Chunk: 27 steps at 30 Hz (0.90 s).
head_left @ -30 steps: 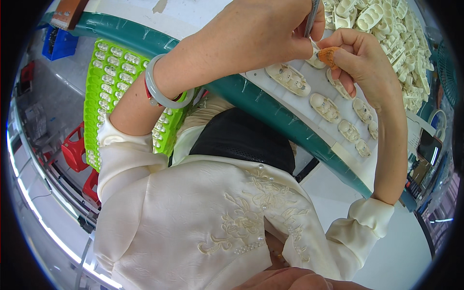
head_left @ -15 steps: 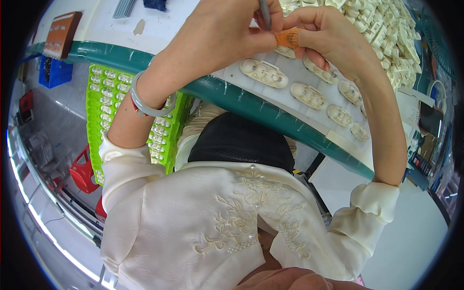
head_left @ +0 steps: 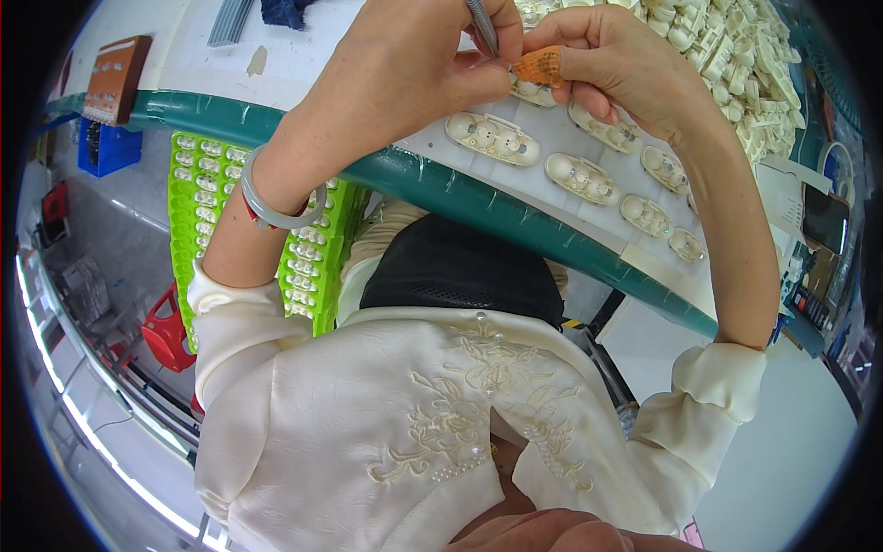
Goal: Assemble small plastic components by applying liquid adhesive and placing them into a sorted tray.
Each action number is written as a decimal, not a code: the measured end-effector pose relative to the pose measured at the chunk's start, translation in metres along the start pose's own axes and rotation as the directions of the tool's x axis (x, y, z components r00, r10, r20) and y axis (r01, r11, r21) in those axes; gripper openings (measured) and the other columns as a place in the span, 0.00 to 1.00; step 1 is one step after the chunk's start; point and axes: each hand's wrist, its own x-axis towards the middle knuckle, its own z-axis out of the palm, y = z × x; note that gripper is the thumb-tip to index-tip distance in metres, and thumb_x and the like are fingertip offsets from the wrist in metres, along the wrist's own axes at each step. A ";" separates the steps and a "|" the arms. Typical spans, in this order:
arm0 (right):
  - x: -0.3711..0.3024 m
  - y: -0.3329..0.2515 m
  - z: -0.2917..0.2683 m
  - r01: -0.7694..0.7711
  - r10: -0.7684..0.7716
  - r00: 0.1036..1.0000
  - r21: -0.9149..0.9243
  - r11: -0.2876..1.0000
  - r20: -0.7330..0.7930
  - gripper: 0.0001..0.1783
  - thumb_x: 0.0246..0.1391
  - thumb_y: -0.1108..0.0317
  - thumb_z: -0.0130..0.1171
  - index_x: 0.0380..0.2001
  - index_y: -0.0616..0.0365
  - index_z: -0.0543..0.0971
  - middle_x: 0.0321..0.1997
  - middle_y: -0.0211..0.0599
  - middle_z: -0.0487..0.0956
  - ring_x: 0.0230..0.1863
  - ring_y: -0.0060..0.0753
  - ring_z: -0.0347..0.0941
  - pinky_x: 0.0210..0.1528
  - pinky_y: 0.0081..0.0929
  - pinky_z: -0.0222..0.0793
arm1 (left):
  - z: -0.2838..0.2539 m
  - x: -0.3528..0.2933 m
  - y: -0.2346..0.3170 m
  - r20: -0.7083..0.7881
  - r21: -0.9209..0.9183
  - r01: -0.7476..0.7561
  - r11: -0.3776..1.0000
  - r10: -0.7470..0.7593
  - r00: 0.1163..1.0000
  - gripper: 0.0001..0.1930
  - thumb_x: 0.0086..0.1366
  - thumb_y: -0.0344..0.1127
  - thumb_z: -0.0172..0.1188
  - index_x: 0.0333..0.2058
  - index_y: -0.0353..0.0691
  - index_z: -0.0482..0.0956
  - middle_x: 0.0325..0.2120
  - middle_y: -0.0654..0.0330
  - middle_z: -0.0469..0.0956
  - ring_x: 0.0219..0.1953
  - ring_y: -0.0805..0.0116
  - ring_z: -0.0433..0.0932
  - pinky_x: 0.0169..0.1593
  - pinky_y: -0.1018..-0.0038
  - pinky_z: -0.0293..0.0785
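Note:
My left hand [head_left: 414, 69], with a pale bangle above its wrist, is closed around a slim grey metal tool [head_left: 482, 26]. The tool slants down to the gap between both hands. My right hand [head_left: 625, 60] is closed too, fingers curled inward. An orange ribbed finger cot [head_left: 538, 66] appears to cover its thumb tip, beside the tool's point. Whatever the right fingers pinch is hidden. Below the hands, several cream oval casings [head_left: 492, 138] with small round parts inside lie in rows on the white table [head_left: 432, 143].
A heap of loose cream plastic parts [head_left: 736, 74] fills the far right. Bright green trays [head_left: 313, 267] of small pieces stand left, below the green table edge [head_left: 460, 193]. A blue bin [head_left: 115, 152], brown block [head_left: 118, 78], red stool [head_left: 168, 331] and phone [head_left: 825, 219] are around.
Both hands have shifted slightly left and up, staying together. The orange finger cot is tilted differently, and the grey tool now slants with more of it showing.

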 end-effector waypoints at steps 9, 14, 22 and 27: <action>-0.006 -0.018 0.009 -0.068 0.067 0.997 -0.017 0.998 -0.047 0.07 0.48 0.73 0.55 0.30 0.66 0.77 0.16 0.32 0.73 0.11 0.14 0.61 0.12 0.12 0.53 | -0.006 0.002 -0.004 0.041 0.103 -0.069 0.992 0.065 0.997 0.06 0.45 0.22 0.61 0.22 0.33 0.72 0.20 0.60 0.74 0.23 0.75 0.75 0.26 0.83 0.71; 0.000 -0.021 0.009 -0.063 0.063 0.998 -0.009 0.998 -0.032 0.07 0.45 0.71 0.57 0.27 0.65 0.77 0.15 0.32 0.72 0.11 0.16 0.62 0.12 0.13 0.53 | -0.029 -0.009 -0.014 -0.352 -0.332 0.113 0.936 -0.234 0.906 0.06 0.50 0.22 0.60 0.24 0.35 0.71 0.21 0.62 0.75 0.24 0.77 0.74 0.29 0.86 0.70; -0.011 -0.016 -0.005 0.009 -0.010 1.000 -0.079 0.997 -0.002 0.11 0.44 0.67 0.58 0.30 0.63 0.77 0.18 0.31 0.74 0.14 0.17 0.63 0.14 0.16 0.56 | -0.019 -0.043 0.015 -0.239 -0.263 0.177 0.949 -0.241 0.941 0.14 0.54 0.23 0.59 0.40 0.29 0.70 0.31 0.56 0.77 0.36 0.72 0.76 0.42 0.82 0.71; -0.072 0.028 -0.025 0.317 -0.374 0.881 -0.225 0.921 -0.289 0.12 0.49 0.74 0.48 0.37 0.63 0.75 0.14 0.28 0.71 0.07 0.09 0.57 0.07 0.08 0.48 | 0.009 -0.039 0.036 -0.196 -0.294 0.139 0.946 -0.202 0.960 0.12 0.54 0.22 0.58 0.38 0.30 0.71 0.30 0.58 0.77 0.35 0.74 0.76 0.41 0.83 0.71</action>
